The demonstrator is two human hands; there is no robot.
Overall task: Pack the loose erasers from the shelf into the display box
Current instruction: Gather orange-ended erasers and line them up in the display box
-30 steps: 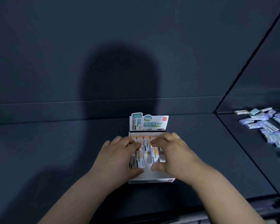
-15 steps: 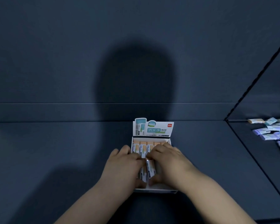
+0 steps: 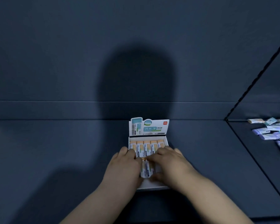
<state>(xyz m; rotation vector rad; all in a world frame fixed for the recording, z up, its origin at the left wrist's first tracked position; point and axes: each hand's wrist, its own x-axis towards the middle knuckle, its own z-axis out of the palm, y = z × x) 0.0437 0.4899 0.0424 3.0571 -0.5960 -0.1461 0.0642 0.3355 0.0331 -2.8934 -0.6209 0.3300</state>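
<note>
A white display box [image 3: 153,186] stands open on the dark shelf, its printed lid flap [image 3: 149,127] upright at the back. A back row of orange erasers [image 3: 147,148] in white sleeves fills the far half. Two or three more orange erasers [image 3: 146,169] stand in the near half, between my hands. My left hand [image 3: 125,167] curls its fingers against their left side. My right hand [image 3: 170,164] holds them from the right, fingers over their far ends and thumb at their near ends. Both hands hide the rest of the near row.
Several loose erasers [image 3: 271,130] with purple and teal ends lie scattered on the neighbouring shelf section at the far right, past a dark dividing edge [image 3: 255,85]. A dark back wall rises behind the box. My head's shadow falls across it.
The view has moved closer and down. Both hands have slid toward the near half of the box, uncovering the back row. The erasers they hold now stand lower in the box.
</note>
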